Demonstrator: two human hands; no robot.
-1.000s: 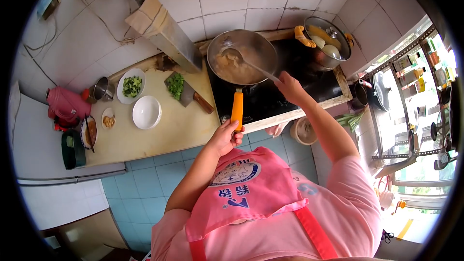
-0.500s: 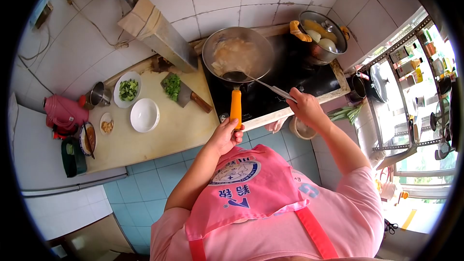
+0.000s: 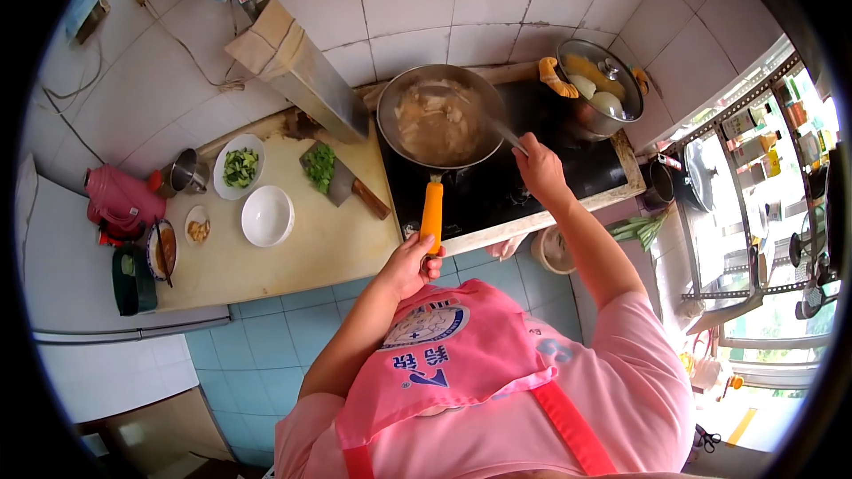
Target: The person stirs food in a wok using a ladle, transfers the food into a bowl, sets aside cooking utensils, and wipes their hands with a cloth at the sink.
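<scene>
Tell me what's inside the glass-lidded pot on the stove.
Through the glass lid, the pot shows pale, rounded pieces and a yellowish patch. I can't tell what they are, and the pot's wall hides whatever lies deeper.

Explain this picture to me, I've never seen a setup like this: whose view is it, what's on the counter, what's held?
No robot here: a person works bare-handed, and the camera, worn on their head, looks forward and down. Their left hand grips the orange handle of a round metal pan on a black cooktop. Their right hand holds a long metal utensil reaching into the pan's food. On the pale yellow counter are a wooden-handled cleaver with chopped greens on its blade, a round white bowl and a white dish of cut green vegetables. A metal pot with a clear lid stands right of the pan.
</scene>
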